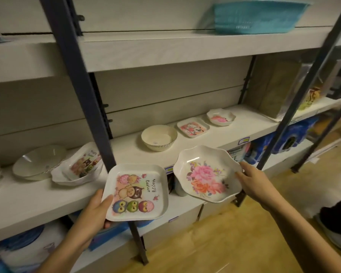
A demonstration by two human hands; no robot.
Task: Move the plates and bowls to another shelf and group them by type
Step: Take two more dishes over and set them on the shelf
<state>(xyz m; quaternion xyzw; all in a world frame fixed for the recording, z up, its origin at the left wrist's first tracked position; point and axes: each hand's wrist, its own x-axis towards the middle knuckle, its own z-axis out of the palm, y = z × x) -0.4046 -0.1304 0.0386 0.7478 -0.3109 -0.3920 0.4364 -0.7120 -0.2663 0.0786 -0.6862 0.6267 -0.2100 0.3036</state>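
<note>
My left hand [95, 210] grips a square plate with owls and "Happy Easter" [138, 192] by its left edge, in front of the middle shelf [37, 196]. My right hand [251, 179] holds a scalloped plate with pink flowers [207, 174] by its right rim. On the right bay of the shelf stand a cream bowl [159, 137], a small square plate [193, 127] and a small scalloped dish [220, 117]. On the left bay a square owl plate [83, 162] leans in a scalloped dish [75, 179], beside a pale bowl [38, 161].
A dark metal upright [83, 91] divides the shelf bays just behind the owl plate; another upright [295, 107] stands right. A teal basket [258, 16] sits on the top shelf. Boxes [185, 219] and blue packages [287, 142] fill the bottom shelf. Wooden floor lies below.
</note>
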